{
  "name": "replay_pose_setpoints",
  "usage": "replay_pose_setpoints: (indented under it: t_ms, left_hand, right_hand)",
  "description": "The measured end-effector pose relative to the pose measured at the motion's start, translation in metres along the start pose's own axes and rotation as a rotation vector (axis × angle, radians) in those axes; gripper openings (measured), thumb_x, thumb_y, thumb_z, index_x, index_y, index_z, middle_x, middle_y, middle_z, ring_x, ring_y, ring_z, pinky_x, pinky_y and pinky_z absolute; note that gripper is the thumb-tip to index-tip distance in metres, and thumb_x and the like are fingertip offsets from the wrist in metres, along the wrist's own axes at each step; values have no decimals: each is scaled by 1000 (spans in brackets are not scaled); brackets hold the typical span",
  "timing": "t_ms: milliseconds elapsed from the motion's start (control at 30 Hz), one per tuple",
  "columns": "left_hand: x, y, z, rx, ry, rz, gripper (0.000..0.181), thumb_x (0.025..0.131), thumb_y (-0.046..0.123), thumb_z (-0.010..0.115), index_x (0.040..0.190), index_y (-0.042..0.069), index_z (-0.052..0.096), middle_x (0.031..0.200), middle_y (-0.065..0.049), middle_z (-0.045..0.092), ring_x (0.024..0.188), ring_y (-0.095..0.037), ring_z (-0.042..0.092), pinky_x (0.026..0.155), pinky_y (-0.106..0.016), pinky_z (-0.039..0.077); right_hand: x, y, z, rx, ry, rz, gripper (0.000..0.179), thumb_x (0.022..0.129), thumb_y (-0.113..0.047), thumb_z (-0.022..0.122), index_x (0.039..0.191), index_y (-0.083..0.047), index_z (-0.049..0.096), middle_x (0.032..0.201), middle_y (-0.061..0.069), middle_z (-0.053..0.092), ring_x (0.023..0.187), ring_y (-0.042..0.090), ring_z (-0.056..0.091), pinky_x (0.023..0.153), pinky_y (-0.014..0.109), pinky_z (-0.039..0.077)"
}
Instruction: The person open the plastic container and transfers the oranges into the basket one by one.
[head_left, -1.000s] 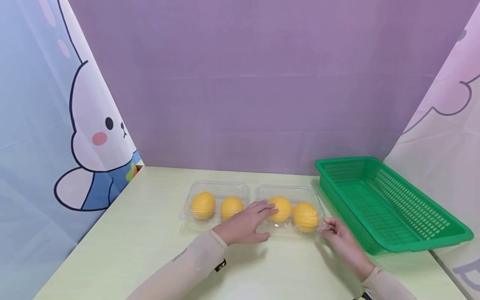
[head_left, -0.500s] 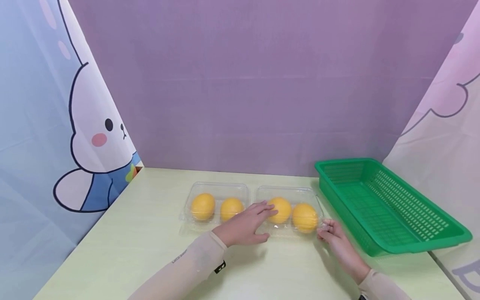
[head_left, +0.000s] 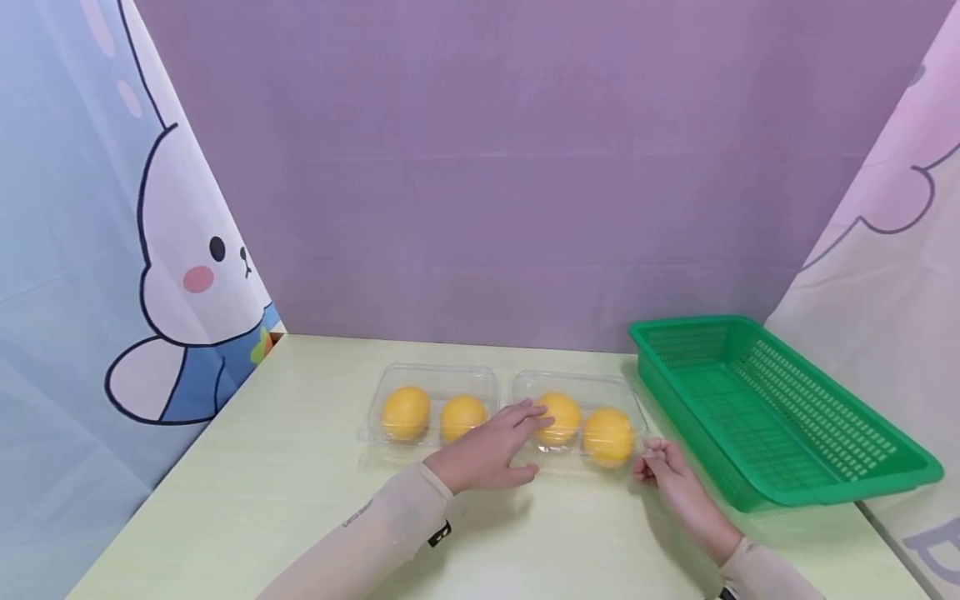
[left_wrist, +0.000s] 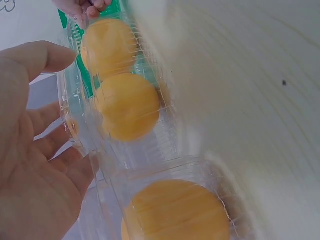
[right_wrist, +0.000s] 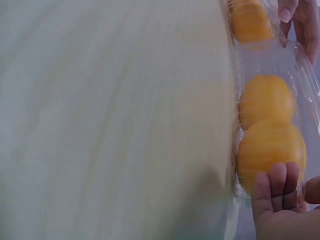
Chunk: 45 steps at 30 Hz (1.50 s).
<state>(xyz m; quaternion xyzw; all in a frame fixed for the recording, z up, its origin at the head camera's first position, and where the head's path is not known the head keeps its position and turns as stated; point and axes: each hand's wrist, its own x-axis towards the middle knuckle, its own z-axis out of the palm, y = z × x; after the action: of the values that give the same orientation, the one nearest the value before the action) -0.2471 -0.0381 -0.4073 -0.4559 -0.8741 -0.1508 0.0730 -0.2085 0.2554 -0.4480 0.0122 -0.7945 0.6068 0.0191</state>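
Note:
Two clear plastic clamshell boxes stand side by side on the table, each with two oranges inside. My left hand (head_left: 487, 450) reaches over the gap between them, fingers fairly straight, fingertips at the left end of the right box (head_left: 573, 382). It overlaps part of the left box (head_left: 438, 375) in the head view. With curled fingers and thumb, my right hand (head_left: 678, 483) pinches the front right corner of the right box. Beside that hand lies the nearer orange (head_left: 608, 437); the other orange (left_wrist: 127, 106) shows through clear plastic in the left wrist view.
A green plastic basket (head_left: 690, 417) with perforated walls stands on the right side of the table, close beside the right hand. The pale table (head_left: 247, 492) ends at a purple cloth backdrop (head_left: 480, 183). Printed cloths hang at both sides.
The oranges in the right box have shifted very slightly to the left. Both hands stay almost where they were.

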Motion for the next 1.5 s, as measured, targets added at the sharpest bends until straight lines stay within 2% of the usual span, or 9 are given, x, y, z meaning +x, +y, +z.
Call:
replay_pose_setpoints:
  t_ms: [133, 300, 400, 633, 833, 933, 1100, 1333, 1500]
  left_hand:
    - [0, 0, 0, 2, -1, -2, 64, 87, 35, 56, 141, 12, 32, 146, -5, 27, 135, -24, 17, 106, -36, 25]
    - [0, 1, 0, -1, -5, -12, 64, 87, 35, 55, 142, 13, 31, 147, -4, 24, 136, -23, 16, 105, -37, 27]
    - [0, 1, 0, 3, -5, -17, 64, 87, 35, 55, 142, 13, 30, 147, -4, 24, 136, -22, 15, 105, -37, 28]
    - [0, 0, 5, -7, 43, 0, 63, 86, 33, 56, 140, 11, 32, 145, -7, 27, 135, -25, 18, 106, -36, 26]
    - [-1, 1, 8, -39, 65, -12, 63, 86, 32, 56, 141, 10, 32, 146, -9, 26, 135, -26, 17, 106, -37, 25]
    - [-1, 1, 9, -45, 71, -20, 63, 87, 32, 56, 141, 11, 31, 146, -9, 25, 135, -26, 17, 106, -38, 26]
    - [-1, 1, 9, -49, 89, -24, 62, 86, 30, 56, 141, 12, 33, 145, -11, 26, 135, -27, 18, 105, -39, 28]
    - [-2, 3, 10, -68, 105, -60, 60, 87, 30, 54, 140, 11, 34, 146, -10, 26, 135, -25, 18, 104, -39, 30]
    - [-3, 3, 12, -90, 129, -126, 58, 86, 29, 54, 138, 9, 36, 145, -9, 25, 132, -21, 25, 100, -35, 36]
  right_hand:
    - [2, -2, -4, -52, 22, 12, 21, 98, -5, 32, 115, 6, 28, 95, 17, 50, 81, 12, 53, 74, 23, 49]
    - [2, -4, -9, -168, 55, -31, 29, 97, -7, 38, 121, 7, 29, 102, 18, 47, 85, 9, 52, 75, 18, 47]
    - [1, -5, -11, -184, 48, -44, 31, 97, -8, 38, 122, 8, 31, 105, 19, 46, 87, 10, 53, 76, 17, 47]
    - [1, -6, -11, -156, 27, -9, 27, 98, -9, 38, 119, 8, 38, 107, 20, 49, 88, 15, 53, 76, 22, 48]
    - [7, -7, -13, -46, -18, 43, 33, 92, -5, 33, 120, 12, 40, 96, 15, 53, 79, 17, 54, 72, 27, 49]
    - [16, 3, -17, 27, -37, 86, 40, 87, -6, 30, 120, 14, 38, 88, 9, 54, 73, 16, 56, 68, 27, 51]
    - [29, 22, -24, 118, -52, 155, 41, 91, -11, 24, 121, 13, 38, 80, 3, 55, 67, 12, 57, 65, 24, 51]
    - [10, -5, -19, -54, -70, 65, 44, 96, -18, 33, 125, 14, 37, 98, 16, 54, 81, 19, 56, 73, 29, 51]
    - [6, -11, -17, -56, -56, 92, 43, 100, -25, 36, 126, 9, 39, 106, 20, 50, 88, 23, 55, 78, 30, 50]
